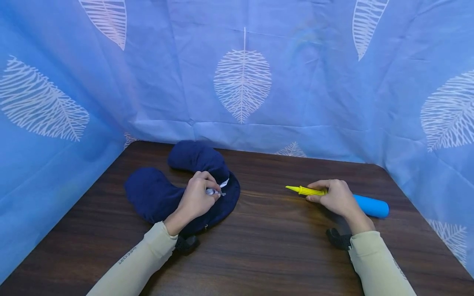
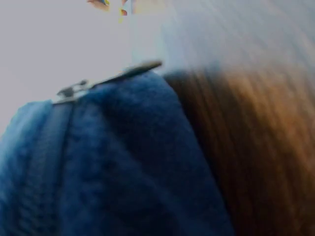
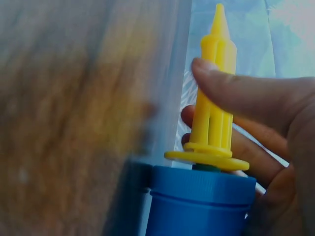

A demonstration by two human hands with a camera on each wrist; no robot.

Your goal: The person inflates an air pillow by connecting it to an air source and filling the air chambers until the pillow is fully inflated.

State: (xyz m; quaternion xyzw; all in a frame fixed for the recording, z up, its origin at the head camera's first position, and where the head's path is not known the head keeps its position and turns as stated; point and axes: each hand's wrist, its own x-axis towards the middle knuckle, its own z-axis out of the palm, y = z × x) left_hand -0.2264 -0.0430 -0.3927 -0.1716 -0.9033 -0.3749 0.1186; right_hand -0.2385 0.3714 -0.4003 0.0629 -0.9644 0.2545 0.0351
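A navy blue U-shaped neck pillow (image 1: pixel 148 193) lies on the left half of the table. Over its curved middle, my left hand (image 1: pixel 196 195) pinches a small clear plastic piece (image 1: pixel 211 191) that looks like an air valve; a white tag (image 1: pixel 224 183) sticks up beside it. A zipper with a metal pull (image 2: pixel 74 92) shows close up on the pillow in the left wrist view. To the right, my right hand (image 1: pixel 335 197) grips the yellow ribbed nozzle (image 3: pixel 214 108) of a hand air pump with a blue barrel (image 1: pixel 372 205). The nozzle tip points left, toward the pillow.
The dark wood table (image 1: pixel 259 246) has its far edge against a blue curtain (image 1: pixel 314 82) with white leaf prints, which also hangs on both sides. Bare wood separates the pillow from the pump. Black straps (image 1: pixel 338 239) circle both wrists.
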